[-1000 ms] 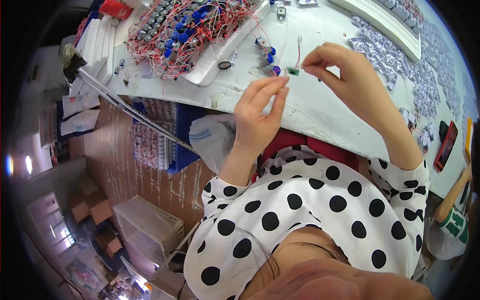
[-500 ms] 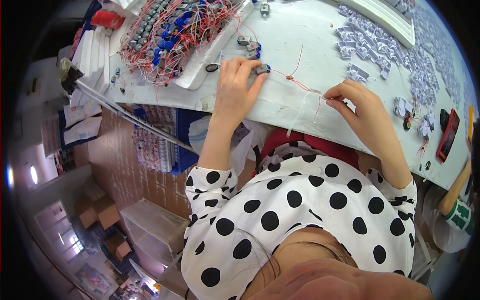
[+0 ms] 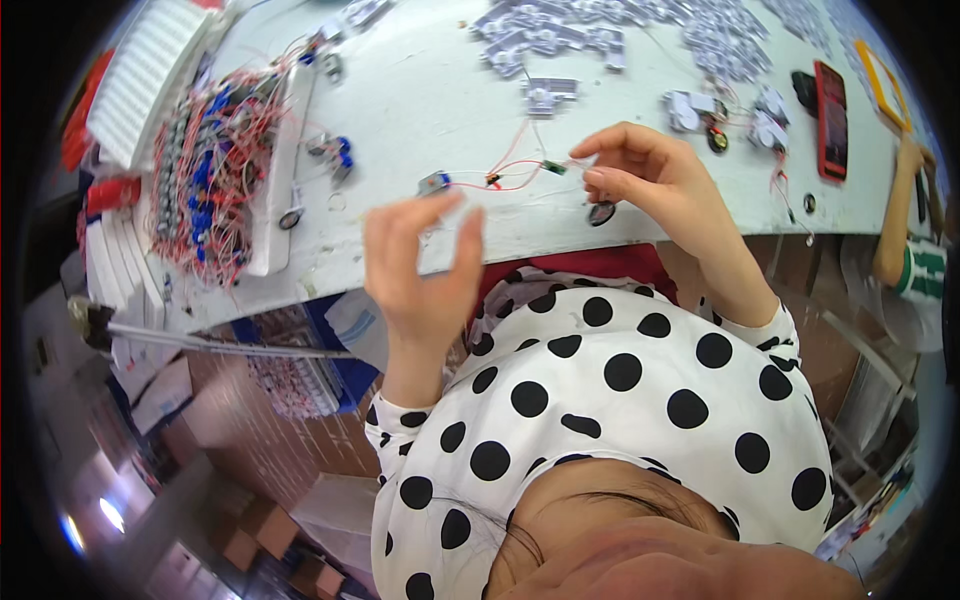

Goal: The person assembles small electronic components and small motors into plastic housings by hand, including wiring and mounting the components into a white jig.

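My left hand (image 3: 420, 250) is raised and somewhat blurred, its fingers apart and nothing in them. Just beyond its fingertips, a small grey-and-blue motor (image 3: 433, 184) lies on the table. Red and white wires (image 3: 515, 187) run from it, past a tiny dark part (image 3: 493, 180), to a small green circuit board (image 3: 553, 168). My right hand (image 3: 660, 180) is beside the board, thumb and forefinger curled in around a thin wire (image 3: 574, 163) at its end; the exact grip is partly hidden. Below these fingers is a round black disc (image 3: 601, 213).
A white foam tray (image 3: 270, 215) of tangled wired motors stands on the left. Clear plastic housings (image 3: 550, 95) spread across the back. At the right lie wired assemblies (image 3: 690, 110), a red-cased phone (image 3: 830, 120) and a yellow frame (image 3: 880, 85). Another person's arm (image 3: 895, 225) reaches in.
My left hand has come off the motor and opened. The clear strip by my right hand has gone from sight; a green board and black disc now show there. The view has swung right.
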Demonstrator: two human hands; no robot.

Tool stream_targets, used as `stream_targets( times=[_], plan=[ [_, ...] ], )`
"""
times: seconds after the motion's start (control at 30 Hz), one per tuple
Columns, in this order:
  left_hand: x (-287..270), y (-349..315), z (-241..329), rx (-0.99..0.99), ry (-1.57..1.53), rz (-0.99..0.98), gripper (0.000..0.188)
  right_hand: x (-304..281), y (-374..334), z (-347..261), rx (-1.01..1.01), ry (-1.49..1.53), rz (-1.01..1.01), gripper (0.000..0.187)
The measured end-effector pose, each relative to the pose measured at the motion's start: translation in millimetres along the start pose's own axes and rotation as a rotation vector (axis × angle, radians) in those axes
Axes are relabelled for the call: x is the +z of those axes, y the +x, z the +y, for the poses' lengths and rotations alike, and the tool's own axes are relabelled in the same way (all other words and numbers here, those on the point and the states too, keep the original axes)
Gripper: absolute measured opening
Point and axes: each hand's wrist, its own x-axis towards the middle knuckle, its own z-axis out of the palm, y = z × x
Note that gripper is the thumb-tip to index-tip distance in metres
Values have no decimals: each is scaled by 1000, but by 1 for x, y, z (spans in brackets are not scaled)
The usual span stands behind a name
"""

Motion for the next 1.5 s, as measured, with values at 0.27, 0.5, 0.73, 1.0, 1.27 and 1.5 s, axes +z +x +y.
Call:
stream_targets(
  times=[0.27,0.5,0.73,1.0,1.27,1.5],
  plan=[
    [13,-7,8,-109,37,-52,22,1,-17,13,2,100,43,24],
    [1,-4,-24,-190,91,-300,48,-49,-24,8,-61,-352,113,20],
    [34,-3,-11,-79,-15,-419,44,-65,-40,-1,19,-714,239,23],
    [58,2,9,-50,-72,-363,34,-1,-29,-7,-485,-830,505,25],
    [67,-3,10,69,-56,-316,36,9,-7,24,-324,-756,258,24],
    [58,4,17,220,-139,-276,37,-1,-14,10,-222,-565,138,23]
  ],
)
